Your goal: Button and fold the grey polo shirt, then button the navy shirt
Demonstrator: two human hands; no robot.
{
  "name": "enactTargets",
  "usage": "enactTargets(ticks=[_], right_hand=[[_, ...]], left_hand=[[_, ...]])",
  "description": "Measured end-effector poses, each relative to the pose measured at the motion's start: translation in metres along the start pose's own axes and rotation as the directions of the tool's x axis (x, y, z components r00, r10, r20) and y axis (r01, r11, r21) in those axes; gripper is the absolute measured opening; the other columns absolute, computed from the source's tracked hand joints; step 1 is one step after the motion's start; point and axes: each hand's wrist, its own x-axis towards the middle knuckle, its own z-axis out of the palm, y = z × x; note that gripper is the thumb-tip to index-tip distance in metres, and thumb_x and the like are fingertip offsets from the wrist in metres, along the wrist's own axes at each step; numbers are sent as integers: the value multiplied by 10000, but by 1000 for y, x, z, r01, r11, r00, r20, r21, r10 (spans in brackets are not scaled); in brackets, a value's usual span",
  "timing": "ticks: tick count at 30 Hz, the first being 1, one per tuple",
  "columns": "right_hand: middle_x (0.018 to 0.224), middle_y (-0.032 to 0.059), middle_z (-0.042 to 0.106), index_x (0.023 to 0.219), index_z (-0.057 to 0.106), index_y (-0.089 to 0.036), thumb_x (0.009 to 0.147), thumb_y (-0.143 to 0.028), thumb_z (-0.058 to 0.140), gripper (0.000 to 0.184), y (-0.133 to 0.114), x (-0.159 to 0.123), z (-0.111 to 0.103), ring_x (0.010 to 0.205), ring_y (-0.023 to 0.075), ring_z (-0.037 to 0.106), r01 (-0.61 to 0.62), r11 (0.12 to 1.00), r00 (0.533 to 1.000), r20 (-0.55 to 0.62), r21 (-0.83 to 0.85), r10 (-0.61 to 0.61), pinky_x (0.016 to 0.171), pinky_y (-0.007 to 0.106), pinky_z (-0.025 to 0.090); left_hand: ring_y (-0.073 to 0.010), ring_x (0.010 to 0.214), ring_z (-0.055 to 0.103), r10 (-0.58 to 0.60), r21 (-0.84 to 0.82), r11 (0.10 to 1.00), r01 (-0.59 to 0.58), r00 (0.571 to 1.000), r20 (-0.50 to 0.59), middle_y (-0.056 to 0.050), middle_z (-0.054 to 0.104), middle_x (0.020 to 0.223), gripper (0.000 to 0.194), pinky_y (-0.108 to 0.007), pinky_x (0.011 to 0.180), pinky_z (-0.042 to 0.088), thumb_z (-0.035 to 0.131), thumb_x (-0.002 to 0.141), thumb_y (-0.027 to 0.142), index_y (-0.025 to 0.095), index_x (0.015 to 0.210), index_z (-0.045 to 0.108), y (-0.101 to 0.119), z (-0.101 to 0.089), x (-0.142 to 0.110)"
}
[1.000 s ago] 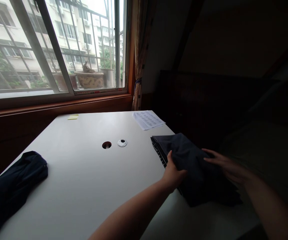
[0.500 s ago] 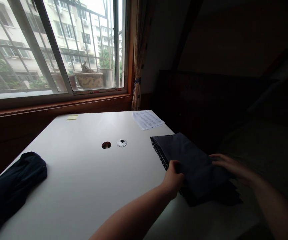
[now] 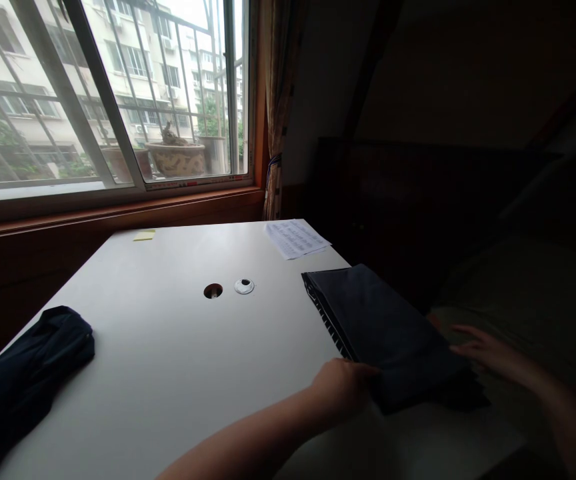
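Observation:
A flat stack of dark navy cloth (image 3: 383, 327) lies at the right side of the white table, several layers showing at its left and near edges. The left edge has a row of pale marks. My left hand (image 3: 341, 387) is closed at the near left edge of the stack, its thumb lying over the top layer; its other fingers are partly hidden. Beside the right edge is my right hand (image 3: 488, 353), with fingers stretched out and apart, at or just touching the cloth. Shadow makes that contact hard to judge.
Another bunched dark navy cloth (image 3: 43, 360) lies on the left of the white table (image 3: 193, 373). Printed sheets (image 3: 298, 239) and a yellow sticky note (image 3: 144, 235) are at the far edge. Mid-table are a round hole (image 3: 213, 291) and a white grommet cap (image 3: 244, 286).
My left hand has slid nearer along the stack's left edge. My right hand has drawn back to the right and nearer. The top layer now lies flatter and smoother.

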Motion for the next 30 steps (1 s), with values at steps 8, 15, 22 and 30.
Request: enactTargets(ticks=[8,15,22,30], right_hand=[[1240,164,656,1165,662,-244,843,-501,472,453,-71,-3,47,1132,379,644,469,742,840,-16,-479,-542,1028,538,481],[1568,42,445,1465,491,-294,989,-434,405,503,-129,-19,160,1465,272,379,803,506,596,426,-314,-681,1213,489,317],[1562,40,453,1471,502,-274,975,-402,427,518,-131,20,174,1462,266,385,829,442,557,434,-341,-708,1218,477,310],[1586,80,412,1488,474,-240,989,-434,349,549,-128,80,173,1493,279,319,671,544,731,331,-503,-596,1207,529,282]], left_hand=[[-359,1363,453,504,550,714,-432,863,23,-165,566,1397,454,-533,1137,366,510,960,300,161,1391,545,21,5,-15],[-304,1389,461,546,521,662,-540,823,159,-157,569,1427,466,-428,1218,262,504,983,387,116,1357,562,5,25,-17],[-271,1206,605,560,577,672,-464,828,13,-136,713,1132,325,-390,1176,327,442,987,299,156,1071,722,26,-43,21],[-338,1527,193,228,506,860,-72,940,-254,-81,381,1598,534,-607,1230,48,554,953,470,258,1442,511,-13,-68,91]])
